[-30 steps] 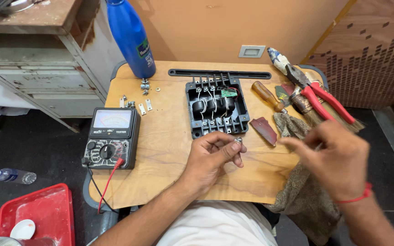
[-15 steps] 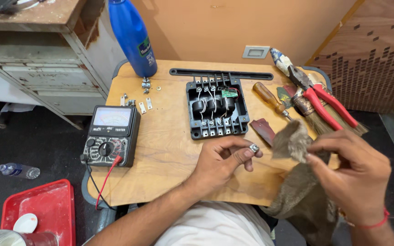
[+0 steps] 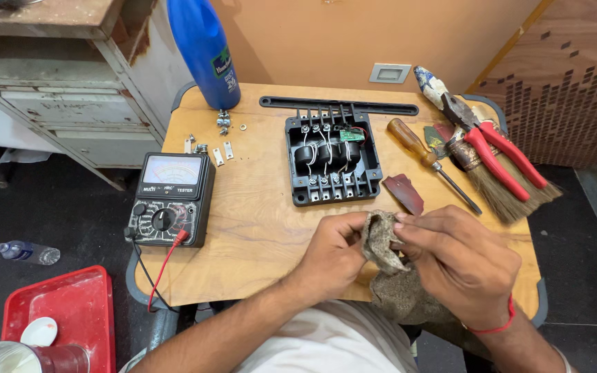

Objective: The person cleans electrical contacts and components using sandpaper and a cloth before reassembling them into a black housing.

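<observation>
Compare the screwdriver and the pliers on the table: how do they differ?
The screwdriver has a brown wooden-looking handle; the pliers have red grips. The screwdriver is one slim shaft, tip towards the person; the pliers have two handles, spread apart, with the head at the far edge. The screwdriver lies on bare table; the pliers rest partly over a brush. Both lie untouched to the right of the black box.
</observation>
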